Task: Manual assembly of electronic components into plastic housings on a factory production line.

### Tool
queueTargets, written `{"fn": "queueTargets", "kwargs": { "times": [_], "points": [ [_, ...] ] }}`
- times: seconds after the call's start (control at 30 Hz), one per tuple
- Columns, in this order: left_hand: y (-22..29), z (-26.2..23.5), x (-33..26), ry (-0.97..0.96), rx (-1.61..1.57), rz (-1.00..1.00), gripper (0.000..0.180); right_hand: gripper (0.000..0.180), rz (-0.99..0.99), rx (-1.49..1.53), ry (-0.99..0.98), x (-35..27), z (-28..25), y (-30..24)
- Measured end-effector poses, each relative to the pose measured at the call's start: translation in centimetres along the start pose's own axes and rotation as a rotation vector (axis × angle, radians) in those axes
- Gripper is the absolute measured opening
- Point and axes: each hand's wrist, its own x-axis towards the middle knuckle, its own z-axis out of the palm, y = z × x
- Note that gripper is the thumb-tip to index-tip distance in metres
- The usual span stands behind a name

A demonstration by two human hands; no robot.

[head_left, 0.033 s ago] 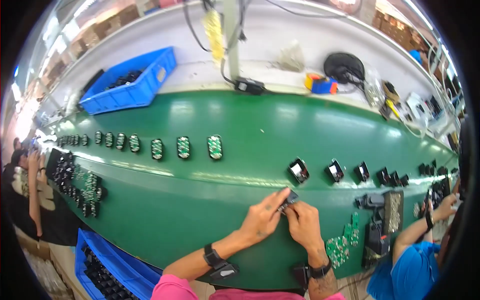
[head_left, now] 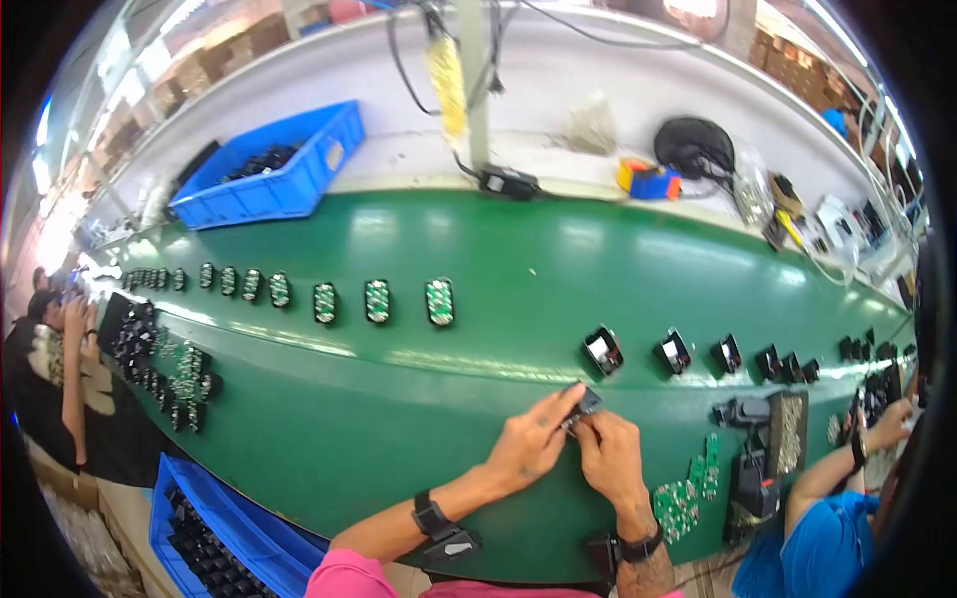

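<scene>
My left hand (head_left: 531,445) is closed on a small black plastic housing (head_left: 588,402), thumb and fingers along its side. My right hand (head_left: 610,458) meets it from the right, with bent fingers pinched on the housing's near end. Something light-coloured shows at that end between the fingertips, too small to make out. Just beyond my hands, an open black housing (head_left: 603,351) with a white patch inside stands on the green bench. To the far left of my hands sits a black housing with a green circuit board (head_left: 439,302) in it.
More housings line the green bench (head_left: 478,244) both ways. Loose circuit boards (head_left: 678,506) lie right, beside a black power tool (head_left: 753,483) and a tray of small metal parts (head_left: 788,434). Blue bins (head_left: 239,204) stand back left and near left. Co-workers sit at both ends.
The whole scene sits slightly lower and further right in the picture. Both hands keep the same hold on the black housing.
</scene>
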Motion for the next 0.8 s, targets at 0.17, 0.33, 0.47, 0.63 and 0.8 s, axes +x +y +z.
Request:
{"fn": "queueTargets", "kwargs": {
  "times": [0.17, 0.33, 0.47, 0.63, 0.8],
  "points": [
    [0.2, 0.1, 0.1, 0.058, -0.119, -0.081, 0.060, 0.009, 0.059, 0.018, 0.035, -0.4, -0.1, -0.4],
    [-0.2, -0.7, -0.5, 0.016, -0.064, -0.130, 0.058, 0.012, 0.145, 0.044, 0.007, -0.2, 0.8, -0.5],
    [-0.6, 0.7, 0.3, 0.075, -0.485, -0.268, 0.062, 0.019, 0.158, -0.031, 0.309, -0.8, 1.1, 1.9],
    [-0.6, 1.2, 0.6, -0.103, -0.783, -0.369, 0.060, 0.027, 0.233, -0.048, 0.247, -0.6, -1.4, -0.6],
    [0.1, 0.8, 0.5, -0.012, -0.548, -0.061, 0.064, 0.027, 0.190, -0.046, 0.140, -0.2, -1.7, -0.4]
  ]
}}
